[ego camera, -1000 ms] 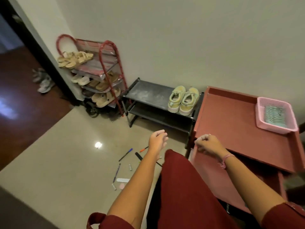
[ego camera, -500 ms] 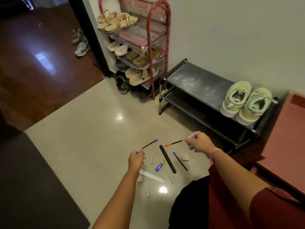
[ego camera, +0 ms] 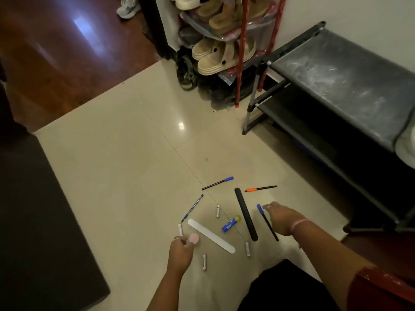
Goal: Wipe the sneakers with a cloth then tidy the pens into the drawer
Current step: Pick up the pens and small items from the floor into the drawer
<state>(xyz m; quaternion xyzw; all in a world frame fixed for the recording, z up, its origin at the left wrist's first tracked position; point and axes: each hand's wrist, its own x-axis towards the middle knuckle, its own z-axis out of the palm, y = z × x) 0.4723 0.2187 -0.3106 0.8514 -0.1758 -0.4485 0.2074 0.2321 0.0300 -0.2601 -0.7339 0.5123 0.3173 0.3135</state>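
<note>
Right hand [ego camera: 283, 217] beside one of four pens [ego camera: 267, 222]; four batteries [ego camera: 204, 262].

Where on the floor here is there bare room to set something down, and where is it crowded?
Bare tile lies between the dark mat, the red shoe rack and the blue-capped pen. Crowded: the stretch between the left hand and right hand, around the black stick and white strip.
</note>
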